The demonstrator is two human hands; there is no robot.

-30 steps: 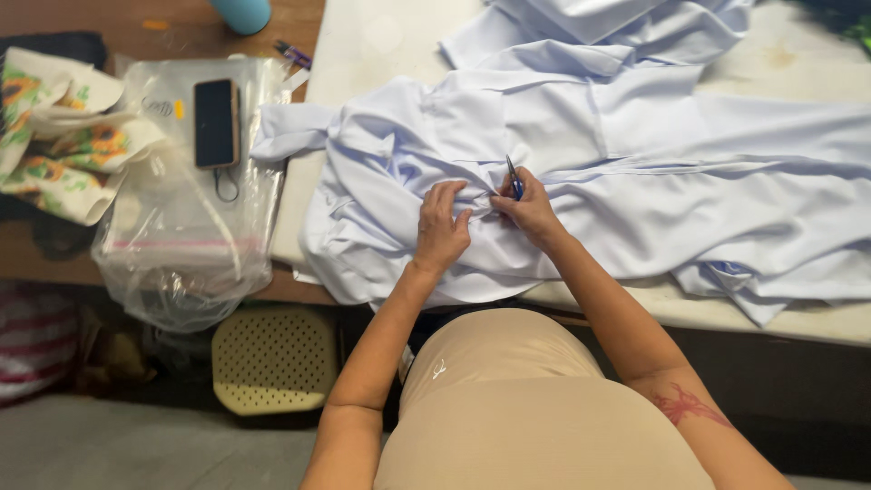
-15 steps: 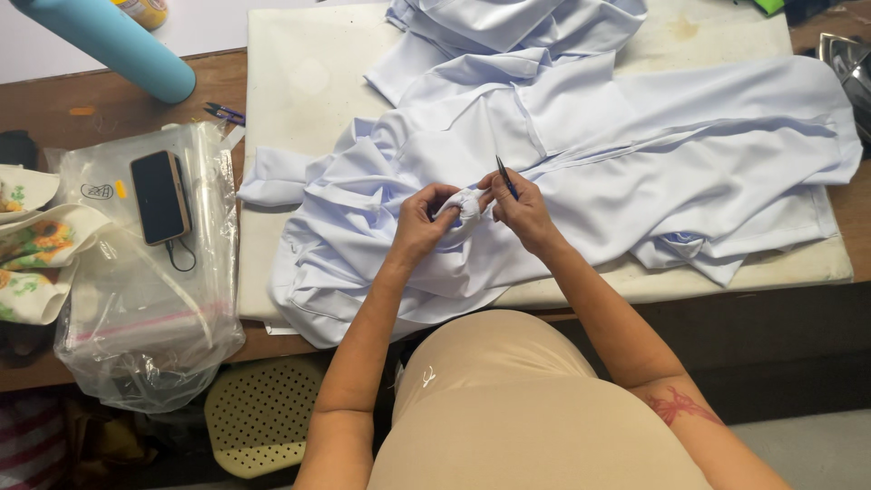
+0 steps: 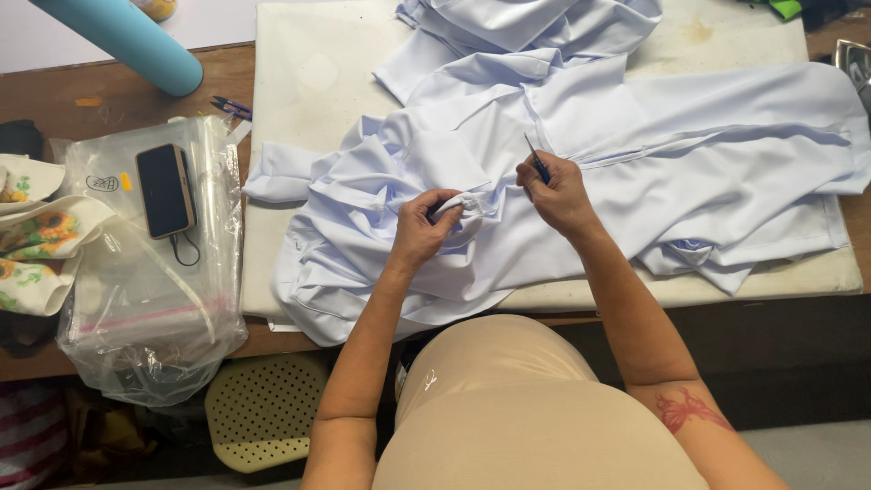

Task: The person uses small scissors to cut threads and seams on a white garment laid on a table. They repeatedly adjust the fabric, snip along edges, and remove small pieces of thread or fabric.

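Observation:
A pale blue garment (image 3: 689,136) lies crumpled across a cream padded board (image 3: 299,109) on the wooden table. My left hand (image 3: 425,231) pinches a bunched fold of this fabric near the middle. To its right, my right hand (image 3: 558,192) grips a small dark blue pointed tool (image 3: 537,161), tip up, just above the cloth. The two hands are about a hand's width apart.
A clear plastic bag (image 3: 150,290) with a black phone (image 3: 166,189) on it hangs over the table's left edge. Floral fabric (image 3: 32,245) lies far left. A teal cylinder (image 3: 136,41) and small blue snips (image 3: 231,106) lie at the back left. A perforated yellow stool (image 3: 263,408) stands below.
My hands have drawn apart, the right one moving to the right with the tool. The view has shifted, and the garment now sits lower in it.

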